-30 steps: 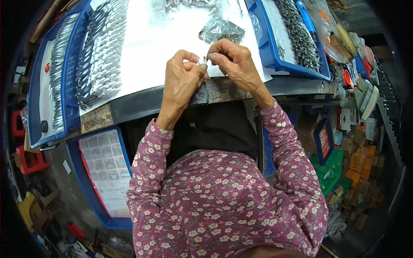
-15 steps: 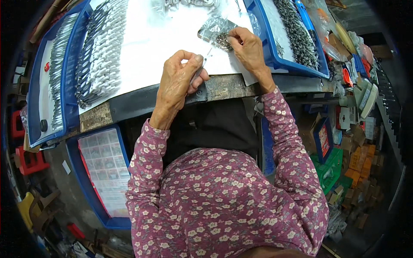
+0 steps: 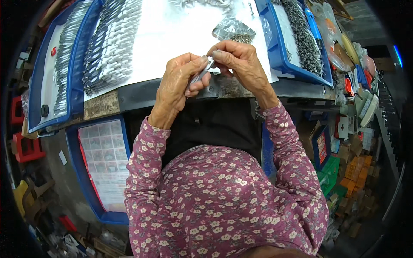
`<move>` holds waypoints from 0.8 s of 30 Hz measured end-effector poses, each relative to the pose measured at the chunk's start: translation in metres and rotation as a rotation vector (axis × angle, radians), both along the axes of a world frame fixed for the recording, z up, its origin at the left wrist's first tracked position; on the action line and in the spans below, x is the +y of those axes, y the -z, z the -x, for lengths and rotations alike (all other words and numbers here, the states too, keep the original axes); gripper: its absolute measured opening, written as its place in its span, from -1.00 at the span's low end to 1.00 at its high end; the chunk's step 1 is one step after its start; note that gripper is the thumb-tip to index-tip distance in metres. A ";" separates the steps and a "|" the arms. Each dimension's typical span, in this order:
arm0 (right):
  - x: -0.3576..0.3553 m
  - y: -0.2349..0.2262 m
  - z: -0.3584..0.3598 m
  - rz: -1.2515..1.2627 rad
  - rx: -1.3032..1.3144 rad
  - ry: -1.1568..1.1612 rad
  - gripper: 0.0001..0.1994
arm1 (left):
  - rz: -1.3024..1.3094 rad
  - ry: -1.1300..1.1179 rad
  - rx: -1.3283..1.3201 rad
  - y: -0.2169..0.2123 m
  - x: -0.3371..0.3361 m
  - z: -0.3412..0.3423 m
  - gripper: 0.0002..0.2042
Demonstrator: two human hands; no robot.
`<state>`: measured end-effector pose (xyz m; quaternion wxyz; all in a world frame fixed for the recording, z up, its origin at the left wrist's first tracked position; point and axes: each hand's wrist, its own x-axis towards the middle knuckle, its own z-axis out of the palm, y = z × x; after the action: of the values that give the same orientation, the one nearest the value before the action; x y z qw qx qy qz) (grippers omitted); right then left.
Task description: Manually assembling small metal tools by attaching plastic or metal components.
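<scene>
Close in front of the small metal parts (image 3: 242, 38), the left hand (image 3: 174, 81) is pinching a pale piece (image 3: 204, 71) between nearly closed fingers; the right hand (image 3: 245, 64) is touching its upper end with bent fingers, their hold being unclear. Steady left-hand pressure is likely aiding alignment.

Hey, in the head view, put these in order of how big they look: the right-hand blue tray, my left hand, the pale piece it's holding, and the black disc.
1. Blue tray
2. Left hand
Unranked, both smallest: pale piece and black disc; fingers partly hide the piece.
</scene>
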<state>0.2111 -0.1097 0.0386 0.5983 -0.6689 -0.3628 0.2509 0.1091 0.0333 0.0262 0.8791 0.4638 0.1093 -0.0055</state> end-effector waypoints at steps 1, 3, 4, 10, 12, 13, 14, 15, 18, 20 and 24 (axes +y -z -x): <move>0.002 0.000 0.000 0.000 0.000 -0.008 -0.78 | 0.012 0.013 0.021 0.000 0.002 0.001 -0.82; 0.006 -0.001 0.001 0.010 0.033 -0.024 -0.80 | 0.015 0.008 0.027 0.000 0.005 0.005 -0.83; 0.009 -0.002 0.004 0.008 0.034 -0.033 -0.80 | 0.017 0.009 0.031 -0.001 0.007 0.007 -0.83; 0.022 -0.013 0.011 0.157 -0.129 -0.070 -0.82 | -0.051 -0.039 0.071 -0.002 0.016 0.021 -0.84; 0.026 -0.015 0.017 0.144 -0.194 -0.135 -0.83 | -0.092 -0.056 0.087 -0.004 0.021 0.029 -0.85; 0.029 -0.016 0.017 0.120 -0.286 -0.181 -0.83 | -0.132 -0.042 0.058 -0.001 0.025 0.032 -0.86; 0.033 -0.016 0.017 0.081 -0.372 -0.241 -0.86 | -0.171 -0.025 0.030 0.001 0.028 0.036 -0.86; 0.037 -0.016 0.019 0.070 -0.376 -0.260 -0.86 | -0.178 -0.045 0.029 -0.001 0.031 0.040 -0.86; 0.048 -0.016 0.027 0.021 -0.677 -0.296 -0.69 | -0.307 -0.031 0.031 -0.006 0.040 0.049 -0.86; 0.057 -0.021 0.032 0.029 -0.901 -0.281 -0.67 | -0.357 -0.046 0.017 -0.010 0.048 0.054 -0.85; 0.072 -0.023 0.040 0.003 -1.186 -0.268 -0.64 | -0.437 -0.049 -0.012 -0.019 0.062 0.064 -0.87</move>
<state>0.1713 -0.0375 0.0618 0.2565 -0.6440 -0.7150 -0.0910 0.0454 0.0956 0.0448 0.7580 0.6408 0.1142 0.0424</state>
